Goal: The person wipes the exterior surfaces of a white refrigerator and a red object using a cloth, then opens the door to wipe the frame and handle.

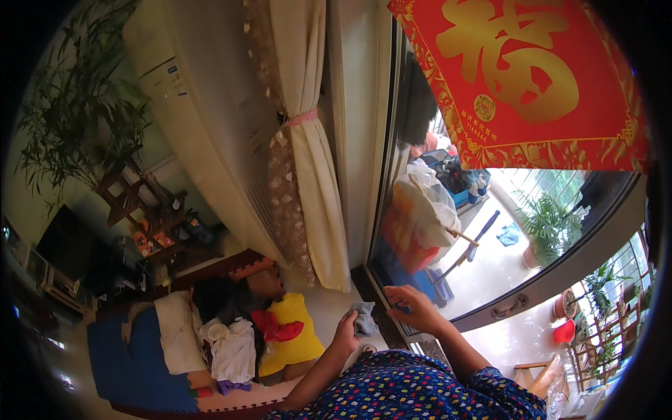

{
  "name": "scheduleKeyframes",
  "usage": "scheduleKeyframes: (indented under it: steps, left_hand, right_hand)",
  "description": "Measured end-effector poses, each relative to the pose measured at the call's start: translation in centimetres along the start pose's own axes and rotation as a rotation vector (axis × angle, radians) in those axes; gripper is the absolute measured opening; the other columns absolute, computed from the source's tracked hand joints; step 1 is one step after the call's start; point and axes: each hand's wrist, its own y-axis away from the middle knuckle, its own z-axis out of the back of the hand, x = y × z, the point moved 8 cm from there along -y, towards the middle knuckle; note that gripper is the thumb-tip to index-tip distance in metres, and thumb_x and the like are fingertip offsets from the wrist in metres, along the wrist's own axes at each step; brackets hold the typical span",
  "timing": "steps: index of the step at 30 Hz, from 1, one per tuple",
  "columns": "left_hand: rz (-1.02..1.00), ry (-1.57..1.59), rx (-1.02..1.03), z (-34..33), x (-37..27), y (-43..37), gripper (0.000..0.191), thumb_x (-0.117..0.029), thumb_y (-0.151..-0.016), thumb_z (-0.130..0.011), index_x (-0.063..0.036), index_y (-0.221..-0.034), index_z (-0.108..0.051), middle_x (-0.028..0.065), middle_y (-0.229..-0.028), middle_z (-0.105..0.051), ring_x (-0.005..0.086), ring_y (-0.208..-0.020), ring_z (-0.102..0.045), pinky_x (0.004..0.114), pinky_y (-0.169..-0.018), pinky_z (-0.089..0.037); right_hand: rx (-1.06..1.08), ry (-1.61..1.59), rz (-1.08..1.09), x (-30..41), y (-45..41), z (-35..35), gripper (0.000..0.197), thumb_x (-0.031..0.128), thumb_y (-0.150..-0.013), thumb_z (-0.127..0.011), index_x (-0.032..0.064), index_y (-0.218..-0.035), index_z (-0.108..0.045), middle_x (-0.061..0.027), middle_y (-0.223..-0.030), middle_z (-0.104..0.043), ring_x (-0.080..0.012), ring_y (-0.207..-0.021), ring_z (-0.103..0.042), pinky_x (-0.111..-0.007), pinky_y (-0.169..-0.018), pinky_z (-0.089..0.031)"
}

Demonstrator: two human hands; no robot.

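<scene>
In my left hand (346, 332) is a crumpled grey cloth (363, 319), held in front of my body. My right hand (415, 307) is raised beside the glass sliding door (472, 252), fingers apart and holding nothing. Whether its fingertips touch the door cannot be told. A red poster with gold decoration (525, 68) covers the upper part of the glass. Along the door's lower frame there is a metal handle (510, 306).
To the left, foam mats (126, 357) bear a yellow pillow (291, 336), white clothes (233, 352) and a red cloth (275, 326). A tied curtain (315, 210) hangs ahead. Behind the glass are bags (425, 210), a long-handled tool (472, 241) and potted plants (548, 226).
</scene>
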Motion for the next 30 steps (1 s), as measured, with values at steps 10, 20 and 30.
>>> scheduleKeyframes:
  steps: [10,20,30]
  left_hand:
    - [-0.399,-0.34,-0.155,-11.3,-14.4,-11.2,0.039,-0.026,-0.091,-0.057,-0.0062,-0.123,-0.046,0.0086,-0.111,-0.057,0.0205,-0.095,-0.057,0.036,-0.079,-0.049]
    - [-1.794,-0.694,-0.396,-35.6,-38.7,-11.4,0.052,-0.021,-0.097,-0.047,0.0011,-0.139,-0.026,0.0203,-0.13,-0.042,0.0349,-0.12,-0.04,0.042,-0.097,-0.037]
    - [-1.527,-1.014,-0.373,-29.5,-34.9,-19.9,0.037,0.001,-0.089,-0.046,0.007,-0.126,-0.044,0.025,-0.125,-0.046,0.0425,-0.112,-0.045,0.045,-0.095,-0.038]
  right_hand:
    - [-0.272,-0.313,-0.227,-4.9,0.0,7.4,0.033,0.006,-0.085,-0.064,0.0033,-0.117,-0.057,-0.0077,-0.098,-0.066,-0.0134,-0.092,-0.063,-0.027,-0.082,-0.05]
    - [-0.392,-0.279,-0.219,-4.3,-6.5,11.1,0.03,0.002,-0.084,-0.065,0.0002,-0.114,-0.059,-0.0071,-0.095,-0.066,-0.0127,-0.087,-0.063,-0.026,-0.079,-0.051]
    - [-0.25,-0.026,-0.054,-2.0,-19.8,10.9,0.028,0.002,-0.085,-0.062,0.001,-0.112,-0.059,-0.0057,-0.095,-0.064,-0.0113,-0.08,-0.061,-0.025,-0.072,-0.05]
